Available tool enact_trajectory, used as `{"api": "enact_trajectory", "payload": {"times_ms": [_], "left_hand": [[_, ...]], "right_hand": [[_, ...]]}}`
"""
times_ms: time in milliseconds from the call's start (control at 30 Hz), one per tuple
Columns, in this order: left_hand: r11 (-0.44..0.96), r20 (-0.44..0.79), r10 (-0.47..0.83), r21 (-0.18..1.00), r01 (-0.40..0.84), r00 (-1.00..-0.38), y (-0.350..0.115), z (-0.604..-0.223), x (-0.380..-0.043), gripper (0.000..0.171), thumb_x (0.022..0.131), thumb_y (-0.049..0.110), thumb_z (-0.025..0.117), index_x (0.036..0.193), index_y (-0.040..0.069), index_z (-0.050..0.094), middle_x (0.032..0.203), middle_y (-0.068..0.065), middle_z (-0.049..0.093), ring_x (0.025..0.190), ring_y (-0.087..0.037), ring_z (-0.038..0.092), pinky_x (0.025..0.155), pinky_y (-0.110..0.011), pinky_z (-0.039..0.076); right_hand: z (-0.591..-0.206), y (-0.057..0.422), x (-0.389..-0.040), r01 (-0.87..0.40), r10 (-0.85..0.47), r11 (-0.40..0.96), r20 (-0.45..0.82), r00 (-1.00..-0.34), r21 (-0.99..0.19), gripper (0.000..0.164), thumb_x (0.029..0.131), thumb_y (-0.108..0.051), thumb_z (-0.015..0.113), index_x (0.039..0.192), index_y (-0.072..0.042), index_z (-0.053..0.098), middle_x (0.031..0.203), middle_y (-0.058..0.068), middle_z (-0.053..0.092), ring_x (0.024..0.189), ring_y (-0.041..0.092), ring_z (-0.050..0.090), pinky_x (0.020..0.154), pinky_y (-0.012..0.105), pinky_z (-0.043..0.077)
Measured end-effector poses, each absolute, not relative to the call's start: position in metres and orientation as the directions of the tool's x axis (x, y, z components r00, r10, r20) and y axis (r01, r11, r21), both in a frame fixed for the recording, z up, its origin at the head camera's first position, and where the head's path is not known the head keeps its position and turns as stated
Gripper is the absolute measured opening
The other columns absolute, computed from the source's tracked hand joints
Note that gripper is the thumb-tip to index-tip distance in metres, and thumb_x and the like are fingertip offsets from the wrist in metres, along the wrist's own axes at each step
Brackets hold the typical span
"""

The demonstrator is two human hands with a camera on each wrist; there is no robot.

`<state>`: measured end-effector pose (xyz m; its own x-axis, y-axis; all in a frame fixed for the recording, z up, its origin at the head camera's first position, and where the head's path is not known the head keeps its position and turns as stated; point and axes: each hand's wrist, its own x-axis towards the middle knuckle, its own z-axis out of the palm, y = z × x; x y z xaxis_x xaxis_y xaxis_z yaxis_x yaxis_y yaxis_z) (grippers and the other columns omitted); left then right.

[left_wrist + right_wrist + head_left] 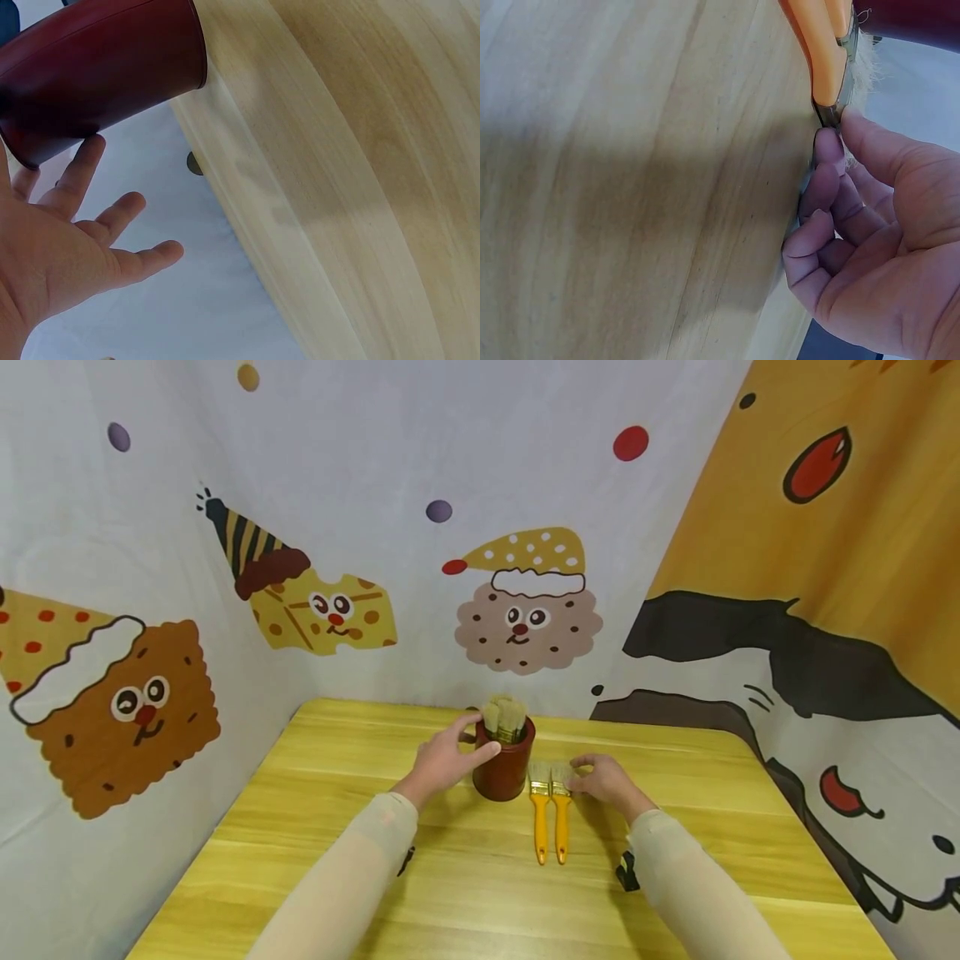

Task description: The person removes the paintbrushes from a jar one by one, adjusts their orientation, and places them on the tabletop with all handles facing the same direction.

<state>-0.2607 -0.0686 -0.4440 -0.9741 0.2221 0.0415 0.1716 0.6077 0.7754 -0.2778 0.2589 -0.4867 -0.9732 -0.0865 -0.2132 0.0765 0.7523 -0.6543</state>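
A dark red cylindrical holder (502, 774) stands upright on the table, with several paintbrushes (505, 714) in it, bristles up. My left hand (444, 762) is at its left side, thumb across the front near the rim. In the left wrist view its fingers (81, 174) are spread and straight, one fingertip against the holder's wall. Right of the holder, two flat paintbrushes with yellow-orange handles lie side by side, bristles away from me: a left paintbrush (540, 822) and a right paintbrush (562, 827). My right hand (606, 779) pinches the right one at its metal ferrule (844, 96), thumb on top.
The wood-grain table (315, 852) reaches back to a printed cloth (405, 677) with cartoon figures, which hangs behind and on both sides. A small black and yellow object (627, 871) shows beside my right sleeve.
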Motion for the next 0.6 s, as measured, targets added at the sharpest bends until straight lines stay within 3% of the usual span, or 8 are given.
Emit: {"api": "enact_trajectory", "payload": {"times_ms": [133,467,600], "left_hand": [[0.606,0.036,0.219,0.778,0.166,-0.975,-0.0684,-0.4444,-0.2594,0.078,0.097,0.071,0.065,0.164,0.040,0.040,0.151,-0.002,0.065,0.137,-0.030,0.063,0.124,-0.075,0.022],[0.611,0.035,0.218,0.774,0.165,-0.975,-0.0691,-0.4444,-0.2601,0.078,0.097,0.071,0.065,0.164,0.041,0.040,0.149,-0.003,0.066,0.137,-0.031,0.064,0.123,-0.075,0.023],[0.612,0.032,0.218,0.774,0.162,-0.975,-0.0697,-0.4429,-0.2595,0.078,0.097,0.073,0.064,0.164,0.042,0.039,0.151,-0.003,0.066,0.137,-0.032,0.063,0.124,-0.074,0.023]], "right_hand": [[-0.4869,0.2590,-0.2766,0.074,-0.092,0.757,-0.218,-0.972,-0.649,0.053,0.101,-0.023,0.076,0.147,0.000,0.061,0.152,0.030,0.056,0.138,0.042,0.056,0.118,0.061,0.044],[-0.4853,0.2587,-0.2766,0.057,-0.107,0.762,-0.212,-0.971,-0.645,0.053,0.100,-0.020,0.077,0.146,0.001,0.062,0.155,0.033,0.052,0.135,0.042,0.057,0.116,0.061,0.045],[-0.4814,0.2627,-0.2779,0.051,-0.119,0.773,-0.223,-0.968,-0.633,0.056,0.101,-0.023,0.076,0.148,0.001,0.060,0.144,0.030,0.063,0.125,0.038,0.066,0.113,0.058,0.049]]}}
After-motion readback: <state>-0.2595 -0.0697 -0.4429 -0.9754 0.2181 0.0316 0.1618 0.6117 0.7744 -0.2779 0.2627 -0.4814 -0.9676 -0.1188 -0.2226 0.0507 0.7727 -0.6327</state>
